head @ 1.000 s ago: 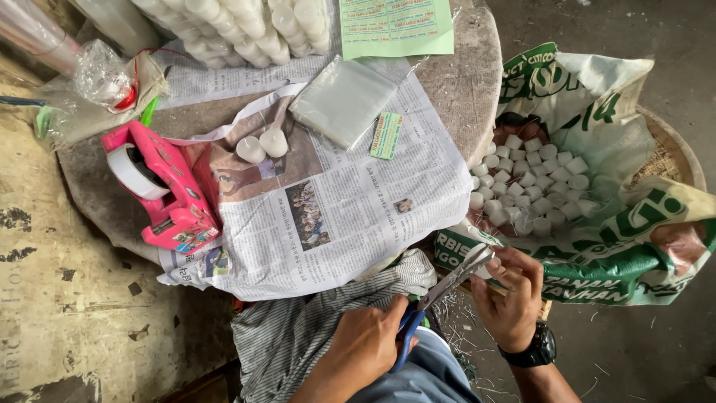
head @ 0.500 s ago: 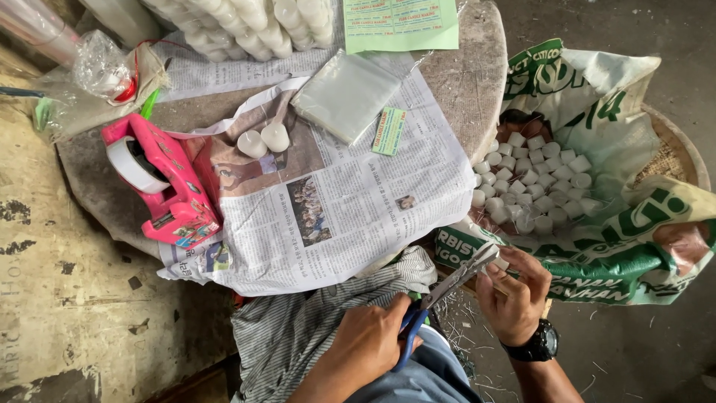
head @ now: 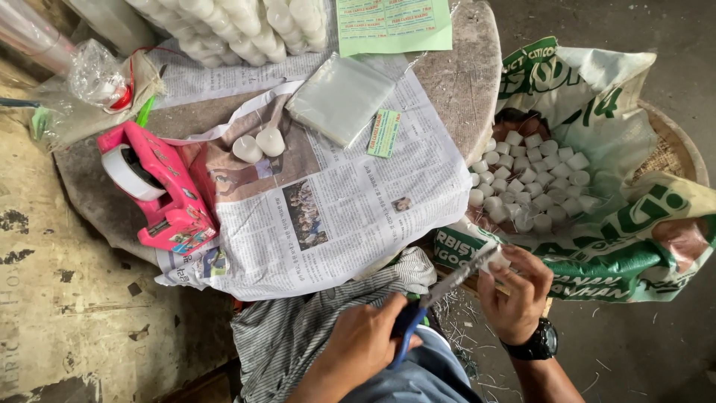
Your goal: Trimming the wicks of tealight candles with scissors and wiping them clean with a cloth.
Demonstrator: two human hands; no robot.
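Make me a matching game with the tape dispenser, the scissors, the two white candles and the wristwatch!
Things:
1. tape dispenser
2. scissors
3. two white candles
4. wristwatch

Descriptions:
A. standing on the newspaper
B. black, on the right hand side
C. pink, at the table's left
D. blue-handled, in the left hand

Pairs: 1-C, 2-D, 3-A, 4-B

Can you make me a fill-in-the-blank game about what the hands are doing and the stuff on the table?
1. The left hand works a pair of ____ with blue handles.
2. The right hand holds a small white ____ at the blade tips.
3. The tape dispenser on the newspaper is ____ in colour.
4. The number of small candles standing on the newspaper beside the dispenser is ____.

Missing words: scissors; candle; pink; two
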